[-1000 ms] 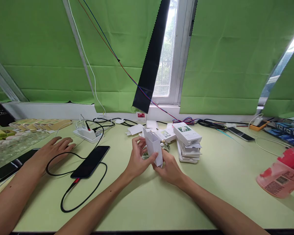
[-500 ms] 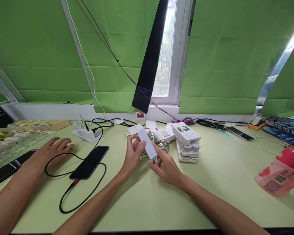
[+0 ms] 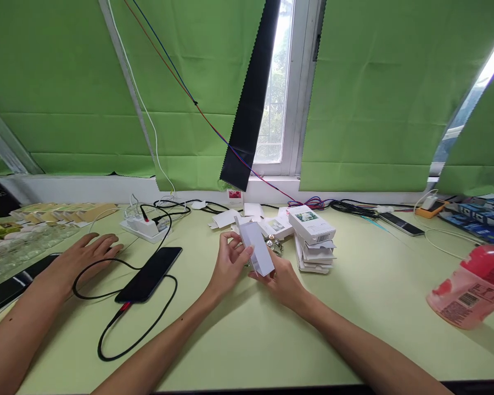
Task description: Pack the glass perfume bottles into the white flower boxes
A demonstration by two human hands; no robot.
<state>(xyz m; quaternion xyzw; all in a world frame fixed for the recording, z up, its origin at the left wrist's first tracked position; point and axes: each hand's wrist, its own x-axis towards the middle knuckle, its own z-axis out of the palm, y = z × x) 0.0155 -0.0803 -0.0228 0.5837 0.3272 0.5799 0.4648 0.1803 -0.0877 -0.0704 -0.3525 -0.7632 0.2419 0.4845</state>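
Over the middle of the table I hold a small white cardboard box (image 3: 257, 249), tilted, with a flap up at its far end. My left hand (image 3: 229, 263) is closed on the box's left side, thumb on its face. My right hand (image 3: 284, 280) grips the near right end, its fingers partly hidden behind the box. Just beyond the box lie shiny metal pieces (image 3: 275, 244), mostly covered by it. To the right stands a stack of flattened white cartons (image 3: 315, 258) with a printed white box (image 3: 312, 224) on top.
Another person's hand (image 3: 86, 255) rests at the left, near a black phone (image 3: 150, 274) on a looped cable. Behind it is a white power strip (image 3: 142, 226). A red-lidded pink tub (image 3: 469, 291) stands at right; another phone (image 3: 401, 224) lies farther back.
The white box has turned so that a broader face shows, and it has shifted slightly right and nearer. Both my hands moved with it. The other person's hand stays in place.
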